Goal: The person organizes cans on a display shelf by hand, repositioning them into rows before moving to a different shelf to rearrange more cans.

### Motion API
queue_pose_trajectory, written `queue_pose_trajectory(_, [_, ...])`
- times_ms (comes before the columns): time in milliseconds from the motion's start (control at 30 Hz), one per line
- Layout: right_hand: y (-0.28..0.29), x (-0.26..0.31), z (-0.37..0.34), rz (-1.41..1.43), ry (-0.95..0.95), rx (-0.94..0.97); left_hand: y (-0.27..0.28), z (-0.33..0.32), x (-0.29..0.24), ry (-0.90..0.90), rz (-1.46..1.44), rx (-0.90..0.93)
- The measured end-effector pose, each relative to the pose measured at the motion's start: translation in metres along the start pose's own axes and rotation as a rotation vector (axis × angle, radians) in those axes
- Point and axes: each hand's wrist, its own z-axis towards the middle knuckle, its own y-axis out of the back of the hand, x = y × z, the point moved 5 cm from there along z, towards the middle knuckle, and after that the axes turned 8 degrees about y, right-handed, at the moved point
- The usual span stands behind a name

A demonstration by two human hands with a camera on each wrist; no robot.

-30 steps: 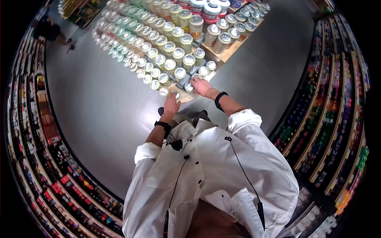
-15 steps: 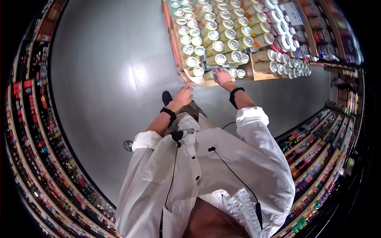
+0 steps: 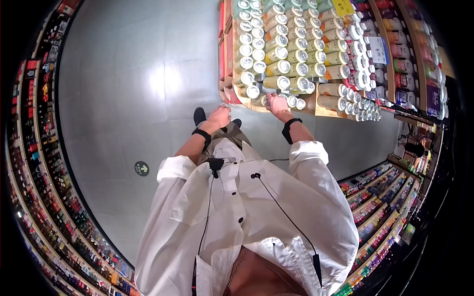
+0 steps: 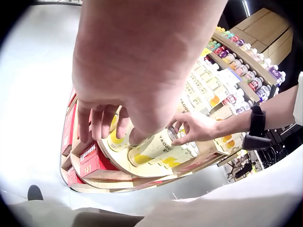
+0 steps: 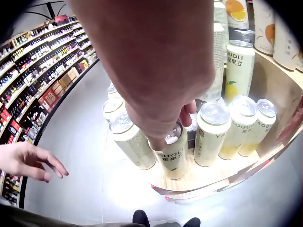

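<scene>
My right hand (image 3: 279,104) grips the top of a pale drink can (image 5: 173,158) at the rounded front corner of a wooden display shelf (image 5: 203,182). In the right wrist view the thumb and fingers come down around its silver lid. Another can (image 5: 213,135) stands close beside it on the right, and a further can (image 5: 135,142) on the left. My left hand (image 3: 219,117) hangs just off the shelf's front edge, fingers loosely bent and holding nothing. Seen from the left wrist, its fingers (image 4: 97,124) overlap the yellow-and-white cans (image 4: 151,149) beyond.
Rows of cans (image 3: 296,43) rise in tiers behind the corner. Red boxes (image 4: 92,163) fill the compartments below. To the right are bottles (image 3: 405,79) on shelves and a price card (image 3: 377,50). Grey floor (image 3: 123,98) runs to long curved shelves (image 3: 39,163).
The head view has turned, so the display now lies further right. My left hand has left the can at the front edge and drawn back. The right stays at the can tops.
</scene>
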Motion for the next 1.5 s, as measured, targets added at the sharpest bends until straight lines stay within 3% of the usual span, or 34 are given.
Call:
queue_pose_trajectory(367, [-0.009, 0.016, -0.007, 0.099, 0.068, -0.1, -0.014, 0.04, -0.044, -0.046, 0.039, 0.06])
queue_pose_trajectory(700, [-0.012, 0.006, -0.009, 0.176, 0.044, -0.067, -0.022, 0.055, -0.079, -0.072, 0.169, 0.104])
queue_pose_trajectory(767, [-0.019, 0.003, -0.01, 0.204, 0.093, -0.148, -0.023, 0.056, -0.09, -0.087, 0.16, 0.127])
queue_pose_trajectory(833, [-0.017, -0.001, -0.018, 0.23, 0.077, -0.078, -0.029, 0.058, -0.1, -0.097, 0.148, 0.147])
queue_pose_trajectory(900, [-0.011, -0.008, -0.029, 0.25, 0.168, -0.243, -0.034, 0.06, -0.11, -0.121, 0.145, 0.074])
queue_pose_trajectory(967, [-0.012, -0.024, -0.038, 0.287, 0.121, -0.202, -0.037, 0.061, -0.119, -0.196, 0.153, 0.032])
queue_pose_trajectory(1033, [-0.007, -0.047, -0.046, 0.236, 0.03, -0.377, -0.032, 0.057, -0.133, -0.267, 0.156, -0.017])
queue_pose_trajectory(1100, [-0.012, -0.065, -0.046, 0.212, -0.022, -0.325, -0.028, 0.05, -0.147, -0.307, 0.19, -0.098])
queue_pose_trajectory(1300, [-0.029, -0.086, -0.024, 0.169, -0.053, -0.108, -0.05, 0.065, -0.141, -0.197, 0.139, -0.167])
queue_pose_trajectory(1500, [-0.028, -0.087, -0.013, 0.024, 0.048, -0.079, -0.061, 0.073, -0.123, -0.1, 0.028, -0.168])
